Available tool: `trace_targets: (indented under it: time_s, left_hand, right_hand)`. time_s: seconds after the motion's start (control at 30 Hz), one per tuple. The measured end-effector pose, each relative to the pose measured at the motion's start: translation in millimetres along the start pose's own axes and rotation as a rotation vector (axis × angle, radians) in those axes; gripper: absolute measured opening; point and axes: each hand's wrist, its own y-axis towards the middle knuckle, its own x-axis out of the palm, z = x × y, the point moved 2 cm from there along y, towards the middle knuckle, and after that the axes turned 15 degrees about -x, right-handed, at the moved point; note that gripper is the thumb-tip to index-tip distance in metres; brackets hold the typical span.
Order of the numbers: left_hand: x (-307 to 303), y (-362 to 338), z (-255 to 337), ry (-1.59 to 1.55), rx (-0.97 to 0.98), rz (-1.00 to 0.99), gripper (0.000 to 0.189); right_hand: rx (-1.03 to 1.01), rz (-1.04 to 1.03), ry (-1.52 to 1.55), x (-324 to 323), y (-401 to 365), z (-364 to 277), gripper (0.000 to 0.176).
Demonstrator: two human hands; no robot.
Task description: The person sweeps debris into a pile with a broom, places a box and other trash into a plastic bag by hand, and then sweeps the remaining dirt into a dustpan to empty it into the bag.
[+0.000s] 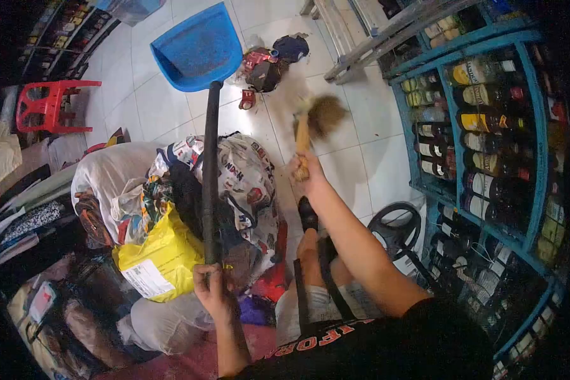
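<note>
My left hand [212, 286] is closed around the lower end of a long dark handle. At its far end is a blue dustpan [199, 54], over the white tiles. In my right hand [308, 172] is a short broom [303, 134] with a tan handle, its brown bristles smeared by motion just above or on the floor. Between dustpan and broom lies a heap of litter [265, 68] with red, dark and clear wrappers. A small red piece [247, 99] sits at the heap's near edge.
Bottles fill a blue shelf [456, 133] on the right. A wooden ladder-like frame [345, 41] stands at the top. Clothes [247, 171] and a yellow parcel [161, 253] are piled at left, near a red plastic chair [50, 107]. A black steering wheel [396, 225] lies low right.
</note>
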Motion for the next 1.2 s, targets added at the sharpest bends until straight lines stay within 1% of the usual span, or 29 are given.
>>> trace_targets:
  time_s: [0.07,0.1,0.17,0.23,0.27,0.3,0.33,0.37,0.4,0.47,0.5,0.53,0.6,0.67,0.7,0.77,0.83,0.87,0.9,0.97,1.0,1.07,1.13,1.17,1.2]
  left_hand:
    - [-2,0,2,-0.015,-0.001,0.05,0.005]
    - [-2,1,4,-0.007,-0.004,0.047,0.005]
    - [0,3,7,-0.014,0.025,0.039,0.005]
    - [-1,6,6,-0.024,0.025,0.048,0.005]
    - [-2,7,6,-0.035,0.022,0.059,0.004]
    - [-1,7,6,-0.037,0.016,0.058,0.004]
    - [-1,8,6,-0.028,0.011,0.07,0.004]
    - [0,9,6,-0.019,0.005,0.079,0.004]
    - [1,9,6,-0.017,-0.007,0.076,0.004]
    - [5,12,5,-0.013,-0.027,0.059,0.004]
    - [7,13,4,-0.015,-0.041,0.054,0.004]
    - [9,14,4,-0.031,-0.029,0.04,0.005]
    - [12,15,2,-0.016,0.021,0.01,0.005]
    - [12,17,-1,-0.035,-0.011,0.027,0.005]
    - [12,18,-2,-0.058,-0.034,0.045,0.005]
    - [11,21,-2,-0.05,-0.038,0.036,0.005]
    - [11,23,0,-0.044,-0.042,0.018,0.006]
    - [12,23,1,-0.028,-0.033,0.025,0.006]
    - [14,23,1,-0.015,-0.025,0.032,0.006]
    - [17,23,0,-0.035,-0.033,0.021,0.006]
    - [18,22,1,-0.047,-0.035,0.02,0.006]
    - [20,19,0,-0.029,-0.033,0.069,0.006]
    - [22,15,-2,-0.002,-0.026,0.121,0.006]
    - [26,13,-4,0.0,-0.012,0.119,0.006]
    - [29,13,-3,-0.001,0.003,0.117,0.007]
  right_hand:
    - [0.243,-0.162,0.194,15,11,-1,0.019]
    - [0.242,-0.159,0.202,14,5,-3,0.019]
    - [0.027,-0.166,-0.154,7,-12,-20,0.017]
    - [-0.015,0.08,-0.269,-27,-43,-28,0.017]
    - [-0.123,-0.061,-0.38,-42,-73,-39,0.019]
    - [-0.175,-0.016,-0.559,-57,-104,-47,0.026]
    - [-0.229,-0.06,-0.606,-81,-132,-55,0.034]
    - [-0.435,0.11,-0.803,-127,-149,-57,0.041]
    - [-0.552,0.083,-1.0,-159,-171,-65,0.044]
    - [-0.474,0.235,-1.237,-204,-214,-88,0.047]
    - [-0.276,0.411,-1.26,-212,-231,-98,0.05]
    - [-0.275,0.423,-1.265,-213,-230,-105,0.05]
    - [-0.348,0.571,-0.901,-214,-215,-119,0.038]
    - [-0.331,0.468,-0.445,-309,-133,-146,0.02]
    - [-0.278,0.332,-0.354,-275,-105,-151,0.014]
    - [-0.027,-0.067,-0.213,-278,-19,-145,0.015]
    - [-0.208,0.366,-0.382,-143,-8,-103,0.016]
    - [-0.297,0.285,-0.43,-133,19,-85,0.011]
    - [-0.184,0.167,-0.382,-117,34,-75,0.007]
    - [-0.19,0.298,-0.149,-55,31,-55,0.018]
    - [-0.191,0.297,-0.154,-46,21,-60,0.018]
    - [-0.139,0.069,-0.369,-35,-7,-66,0.032]
    - [-0.161,0.048,-0.533,-54,-48,-79,0.047]
    - [-0.16,0.024,-0.61,-59,-77,-88,0.06]
    - [-0.257,-0.032,-0.87,-87,-98,-98,0.061]
